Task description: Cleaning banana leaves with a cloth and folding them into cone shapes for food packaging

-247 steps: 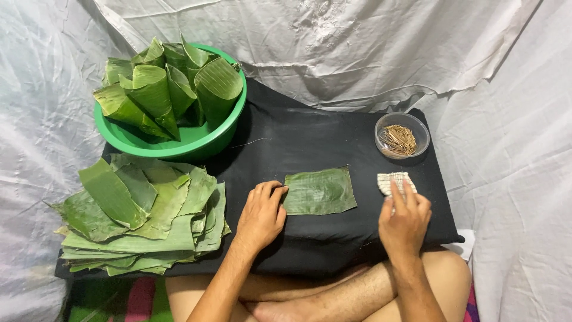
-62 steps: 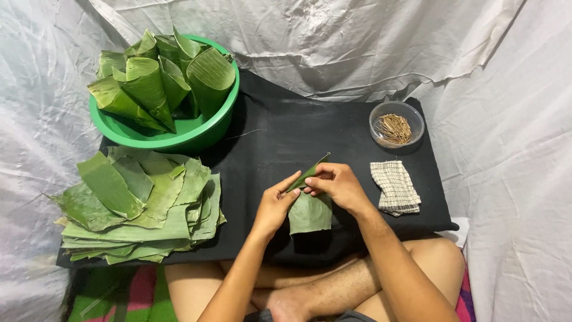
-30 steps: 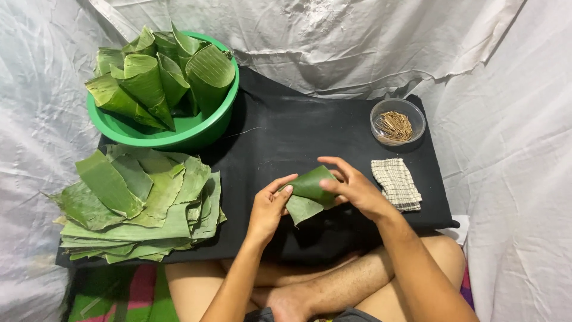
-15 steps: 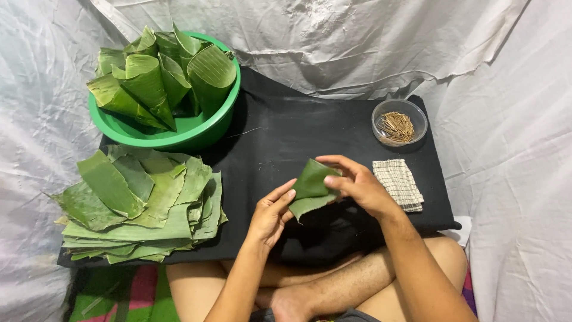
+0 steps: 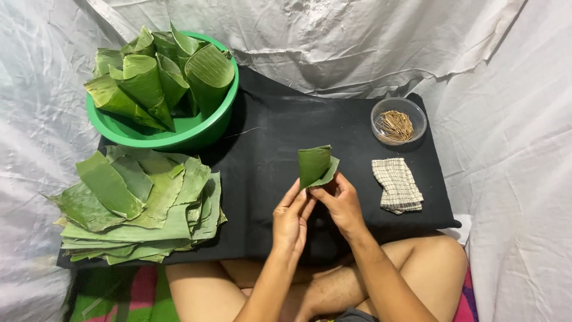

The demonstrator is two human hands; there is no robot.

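Note:
A folded green leaf piece (image 5: pixel 315 165), rolled into a cone shape, is held upright above the black cloth (image 5: pixel 268 143). My right hand (image 5: pixel 341 203) pinches its lower tip. My left hand (image 5: pixel 291 216) touches the same tip from the left with its fingertips. Both hands hover over the near middle of the cloth, in front of my crossed legs.
A green bowl (image 5: pixel 196 132) at the back left holds several leaf cones. A stack of flat cut leaves (image 5: pixel 140 206) lies at the left. A small clear bowl of thin sticks (image 5: pixel 397 122) and a folded checked cloth (image 5: pixel 397 184) sit at the right. White sheeting surrounds the area.
The flat leaf on the cloth was picked up, folded and rolled into a cone between both hands. It now stands more upright than half a second ago.

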